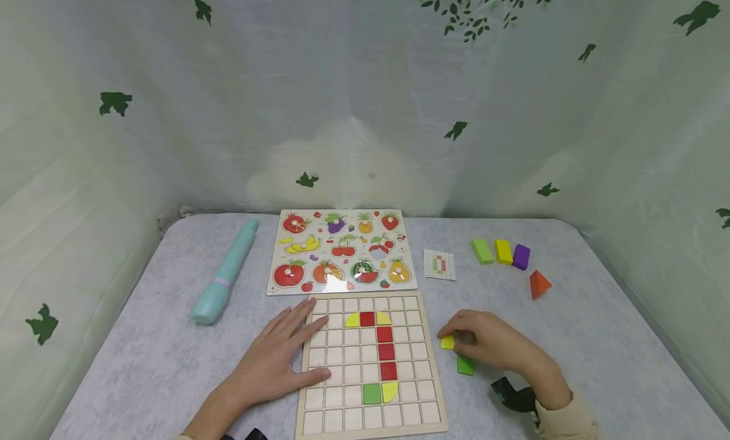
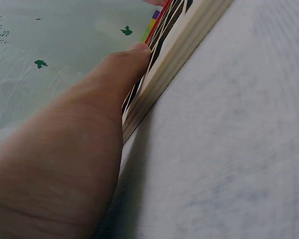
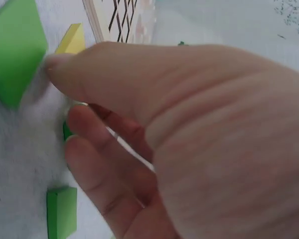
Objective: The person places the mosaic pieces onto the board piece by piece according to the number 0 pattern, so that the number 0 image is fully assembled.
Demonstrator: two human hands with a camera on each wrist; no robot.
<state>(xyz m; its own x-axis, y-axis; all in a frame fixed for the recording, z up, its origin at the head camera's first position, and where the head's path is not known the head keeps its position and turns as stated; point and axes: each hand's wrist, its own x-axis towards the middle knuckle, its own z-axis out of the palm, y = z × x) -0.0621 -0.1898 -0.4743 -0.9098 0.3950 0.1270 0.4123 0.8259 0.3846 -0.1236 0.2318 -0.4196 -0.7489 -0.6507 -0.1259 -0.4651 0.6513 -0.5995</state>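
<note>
My left hand [image 1: 274, 364] rests with spread fingers on the left edge of a wooden grid board [image 1: 313, 421]. In the left wrist view its thumb [image 2: 124, 69] lies over the board's rim. Set in the grid are several red squares [image 1: 386, 352], a green square [image 1: 372, 394] and yellow rounded pieces [image 1: 390, 391]. Right of the board, my right hand [image 1: 496, 338] pinches a small yellow block [image 1: 447, 343] between thumb and fingers, close over the table. A green block [image 1: 465, 366] lies just below that hand, and another green block [image 3: 64, 211] shows near its fingers in the right wrist view.
Behind the grid board lies a fruit puzzle board [image 1: 319, 262], with a small pattern card [image 1: 440, 264] to its right. Farther right are light green [image 1: 482, 252], yellow [image 1: 504, 252], purple [image 1: 521, 257] and orange [image 1: 538, 284] blocks. A turquoise folded umbrella-like object [image 1: 225, 278] lies left.
</note>
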